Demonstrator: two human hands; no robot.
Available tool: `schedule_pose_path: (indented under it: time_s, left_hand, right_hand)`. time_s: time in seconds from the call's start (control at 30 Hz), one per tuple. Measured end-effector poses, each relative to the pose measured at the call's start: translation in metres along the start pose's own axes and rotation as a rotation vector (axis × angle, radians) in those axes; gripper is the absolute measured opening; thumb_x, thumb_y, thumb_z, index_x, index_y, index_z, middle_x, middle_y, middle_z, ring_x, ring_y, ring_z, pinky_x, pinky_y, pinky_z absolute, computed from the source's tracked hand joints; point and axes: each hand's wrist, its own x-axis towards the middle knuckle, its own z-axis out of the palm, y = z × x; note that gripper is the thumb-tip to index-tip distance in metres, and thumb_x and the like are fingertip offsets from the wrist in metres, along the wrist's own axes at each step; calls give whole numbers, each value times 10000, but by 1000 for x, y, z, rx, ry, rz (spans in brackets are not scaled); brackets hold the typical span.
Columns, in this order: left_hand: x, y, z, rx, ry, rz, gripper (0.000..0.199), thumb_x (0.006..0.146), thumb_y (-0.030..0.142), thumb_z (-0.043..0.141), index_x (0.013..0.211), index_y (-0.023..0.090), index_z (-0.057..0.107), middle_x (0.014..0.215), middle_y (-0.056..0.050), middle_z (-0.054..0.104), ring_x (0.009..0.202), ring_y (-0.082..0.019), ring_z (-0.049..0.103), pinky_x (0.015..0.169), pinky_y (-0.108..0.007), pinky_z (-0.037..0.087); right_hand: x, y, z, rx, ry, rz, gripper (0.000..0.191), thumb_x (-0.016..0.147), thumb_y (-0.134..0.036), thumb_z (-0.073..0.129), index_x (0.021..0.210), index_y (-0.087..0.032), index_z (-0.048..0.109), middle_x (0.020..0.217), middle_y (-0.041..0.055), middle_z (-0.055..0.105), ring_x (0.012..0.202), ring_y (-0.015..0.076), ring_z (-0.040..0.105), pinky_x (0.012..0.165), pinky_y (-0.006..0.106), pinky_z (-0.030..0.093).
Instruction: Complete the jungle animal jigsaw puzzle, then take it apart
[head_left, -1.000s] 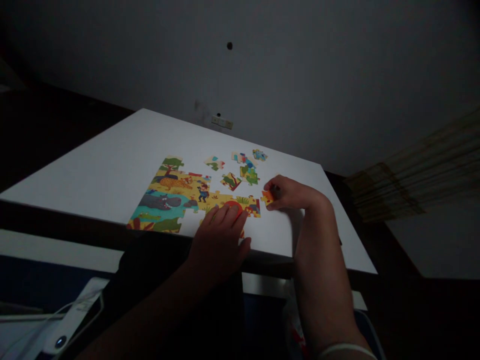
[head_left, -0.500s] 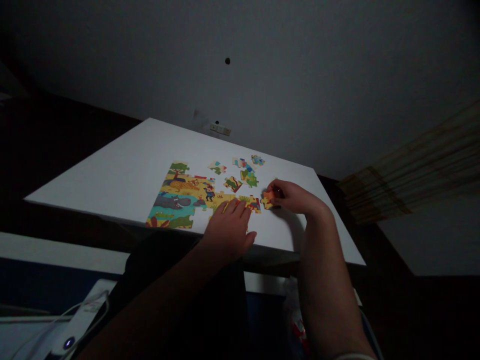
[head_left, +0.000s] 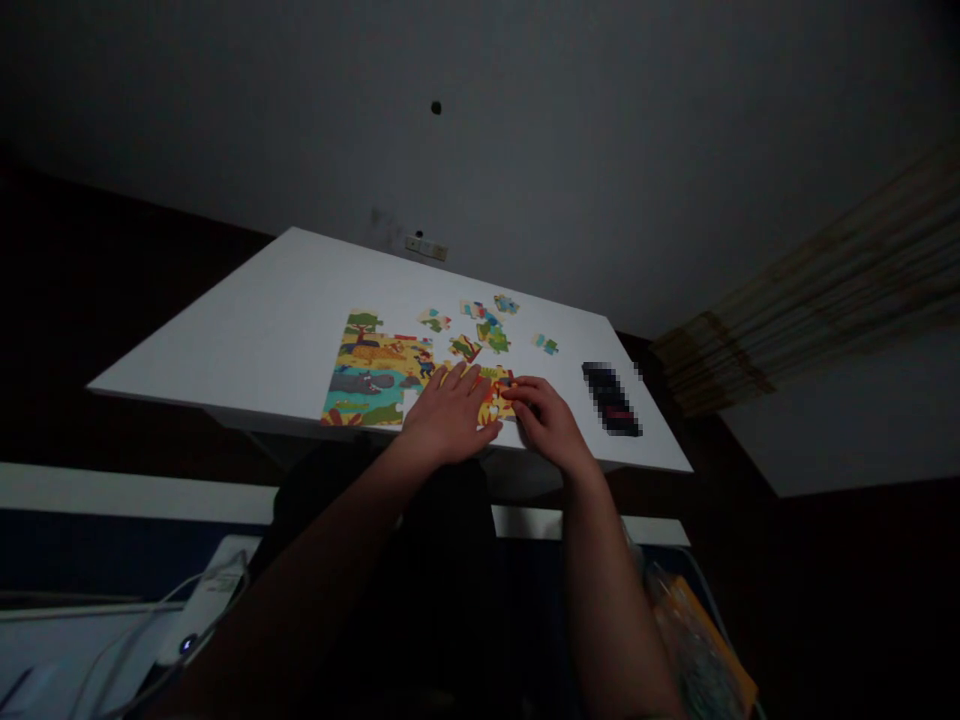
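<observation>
A partly joined jigsaw puzzle [head_left: 367, 382] with animals on it lies near the front edge of the white table [head_left: 240, 325]. My left hand [head_left: 448, 420] rests flat over its lower right part, fingers stretched out, hiding some pieces. At the puzzle's right end, my right hand [head_left: 549, 418] pinches a puzzle piece [head_left: 508, 392] with thumb and fingers, down against the neighbouring pieces. Whether that piece is fully locked in cannot be seen. Behind the hands lie several loose pieces, among them a green one [head_left: 493, 338] and a brown-and-green one [head_left: 465, 348].
Farther right on the table are a pale loose piece [head_left: 545, 344] and a pixelated dark object [head_left: 611, 400]. A wall with a socket strip [head_left: 426, 248] stands behind. Below left is a white device [head_left: 214, 590] with a cable; below right, a clear plastic bag [head_left: 697, 640].
My right hand has moved left with the piece, bringing it against the joined puzzle. The pale loose piece and dark object at right are now uncovered. My left hand stays on the puzzle.
</observation>
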Motion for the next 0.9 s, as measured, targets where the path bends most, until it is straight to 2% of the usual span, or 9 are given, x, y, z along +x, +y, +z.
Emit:
schedule_pose_path:
  time_s: [0.17, 0.33, 0.5, 0.67, 0.8, 0.9]
  left_hand:
    - [1, 1, -2, -8, -1, -18, 799, 1197, 634, 556, 1835, 154, 543, 1973, -203, 431, 1871, -429, 340, 1532, -659, 241]
    - [-1, 2, -2, -18, -5, -20, 805, 1204, 625, 541, 1828, 116, 548, 1975, -221, 418, 1873, -438, 328, 1531, -663, 238]
    - [-1, 2, 2, -24, 48, -17, 744, 1197, 634, 539, 1783, 180, 612, 1951, -189, 482, 1851, -425, 375, 1517, -643, 262]
    - [0, 1, 4, -30, 58, -13, 735, 1199, 616, 518, 1768, 163, 622, 1939, -202, 497, 1841, -431, 394, 1508, -661, 280]
    - [0, 1, 2, -30, 56, -5, 740, 1194, 598, 530, 1759, 130, 627, 1932, -224, 498, 1843, -443, 389, 1509, -678, 280]
    - [-1, 1, 2, -35, 53, -6, 721, 1187, 591, 546, 1758, 159, 630, 1937, -210, 497, 1835, -442, 404, 1501, -682, 295]
  right_hand:
    - [-2, -5, 0, 24, -42, 1, 208, 1084, -330, 712, 1107, -316, 918, 1418, 113, 880, 1392, 340, 800, 1298, 611, 584]
    - [-4, -8, 4, -63, 32, 22, 229, 1071, -354, 714, 1167, -302, 915, 1327, 131, 883, 1292, 345, 813, 1228, 605, 625]
    - [-3, -7, 10, -120, 107, 51, 263, 1071, -387, 703, 1166, -283, 925, 1306, 155, 821, 1236, 350, 797, 1136, 571, 668]
    - [-5, -15, 18, -242, 122, 37, 262, 1069, -348, 705, 1166, -277, 938, 1277, 172, 831, 1256, 392, 750, 1184, 635, 623]
    - [-10, -21, 24, -272, 149, 25, 287, 1086, -334, 685, 1185, -275, 947, 1266, 175, 839, 1242, 398, 735, 1166, 636, 620]
    - [-13, -24, 26, -274, 158, 30, 301, 1096, -331, 672, 1197, -284, 952, 1268, 172, 844, 1243, 399, 731, 1168, 641, 617]
